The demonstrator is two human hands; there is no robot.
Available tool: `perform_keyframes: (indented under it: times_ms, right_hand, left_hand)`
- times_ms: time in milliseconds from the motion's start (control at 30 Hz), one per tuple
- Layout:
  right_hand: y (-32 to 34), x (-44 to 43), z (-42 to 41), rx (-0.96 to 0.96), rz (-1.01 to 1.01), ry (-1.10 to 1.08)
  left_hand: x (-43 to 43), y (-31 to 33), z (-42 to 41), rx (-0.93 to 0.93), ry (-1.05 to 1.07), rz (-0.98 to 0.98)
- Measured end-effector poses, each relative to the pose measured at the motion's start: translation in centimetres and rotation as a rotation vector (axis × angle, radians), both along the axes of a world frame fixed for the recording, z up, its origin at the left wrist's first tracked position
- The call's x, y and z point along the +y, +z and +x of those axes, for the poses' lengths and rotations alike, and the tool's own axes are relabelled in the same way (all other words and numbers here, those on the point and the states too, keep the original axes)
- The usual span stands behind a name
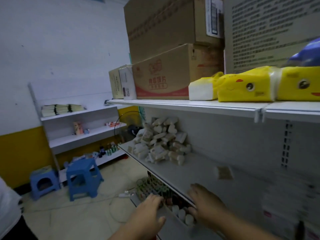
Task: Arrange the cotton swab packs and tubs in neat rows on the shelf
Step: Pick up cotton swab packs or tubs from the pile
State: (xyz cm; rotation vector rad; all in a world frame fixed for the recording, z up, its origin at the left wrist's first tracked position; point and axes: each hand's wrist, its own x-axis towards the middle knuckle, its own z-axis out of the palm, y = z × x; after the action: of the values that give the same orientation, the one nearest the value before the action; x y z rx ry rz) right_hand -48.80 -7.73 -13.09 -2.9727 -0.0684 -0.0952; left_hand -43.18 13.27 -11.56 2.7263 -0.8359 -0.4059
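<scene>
White shelf [199, 170] carries heaped cotton swab packs [161, 141], likely light, crinkly, best pinched at their edges; through blur, left hand [149, 212] and right hand [206, 203] look spread, empty.

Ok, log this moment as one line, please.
hands: at lower shelf | left hand: open | right hand: over white tubs, grip unclear | swab packs: heaped unsorted on middle shelf

The cotton swab packs [161, 141] are cream and off-white on a pale grey shelf [199, 170]. Above the shelf, tissue packs [245, 87] are bright yellow with cartoon eyes, beside a brown cardboard box [161, 80] banded pink-red. Left of the shelf, stools [83, 177] are blue and the wall [20, 153] is white over mustard.
</scene>
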Motion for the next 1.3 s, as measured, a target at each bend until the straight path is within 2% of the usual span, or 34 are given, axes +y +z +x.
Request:
perform_keyframes:
  times_ms: [233, 333, 433, 533, 633, 733, 833, 933, 1100, 1233, 1300]
  right_hand:
    - [-1.1, -0.9, 9.1, 0.077, 0.049, -0.107]
    - [-1.6, -0.7, 12.7, 0.08, 0.129, -0.263]
    - [-1.6, -0.3, 16.5, 0.002, 0.264, -0.47]
    - [-2.0, -0.2, 19.7, -0.079, 0.437, -0.664]
    - [-2.6, 0.2, 22.3, -0.144, 0.474, -0.782]
    - [-2.6, 0.8, 23.5, -0.15, 0.365, -0.907]
    - [-2.8, 1.2, 23.8, -0.213, 0.434, -0.971]
    - [-3.1, 1.1, 23.6, -0.252, 0.608, -1.024]
    - [-2.4, 1.3, 22.9, -0.424, 0.884, -1.044]
    - [-5.2, -1.1, 21.4, -0.491, 1.006, -1.016]
    - [-3.3, -0.1, 20.9, -0.532, 1.059, -1.019]
  left_hand:
    - [1.0, -0.3, 10.8, 0.064, -0.021, -0.053]
    - [0.7, -0.6, 16.3, 0.047, -0.051, -0.116]
    - [-0.1, -0.4, 21.3, 0.021, -0.12, -0.187]
    - [-1.3, 0.8, 24.7, -0.107, -0.176, -0.288]
    - [-2.2, 2.0, 28.2, -0.268, -0.065, -0.535]
    - [-2.5, 2.9, 33.5, -0.275, 0.212, -0.738]
    - [-2.5, 3.0, 38.6, -0.22, 0.327, -0.659]
    - [-3.0, 2.7, 41.6, -0.146, 0.312, -0.582]
    - [-4.2, 2.3, 43.2, -0.045, 0.29, -0.444]
    - [-3.9, 3.2, 42.4, -0.022, 0.245, -0.546]
    - [-3.5, 3.6, 41.8, 0.024, 0.209, -0.621]
